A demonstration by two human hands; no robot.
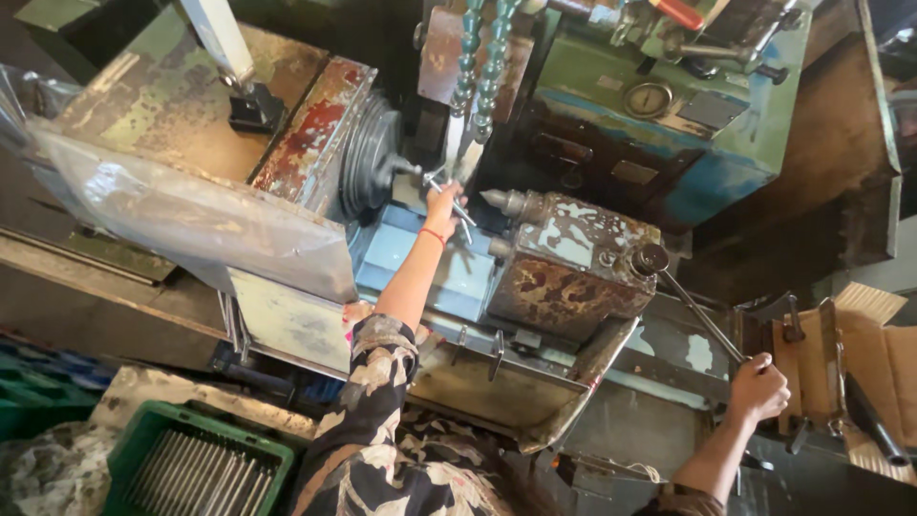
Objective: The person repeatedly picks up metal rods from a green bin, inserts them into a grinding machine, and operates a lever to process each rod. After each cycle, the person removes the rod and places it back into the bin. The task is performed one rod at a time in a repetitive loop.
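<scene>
My left hand [441, 203] reaches forward into an old grinding machine and grips a thin metal rod [457, 212] between the round headstock plate [374, 158] and the pointed tailstock center [497, 200]. A red band circles that wrist. My right hand [759, 385] is closed around the end of a long steel lever [695, 311] that runs up to a knob on the worn, rust-patched tailstock block [571, 263]. Two segmented coolant hoses [482, 67] hang down above the rod.
A green crate [129, 449] full of several metal rods stands at lower left. Clear plastic sheeting [181, 215] covers the left machine housing. A metal tray [521, 392] projects from the machine front. Cardboard [884, 344] and a dark handle lie at the right.
</scene>
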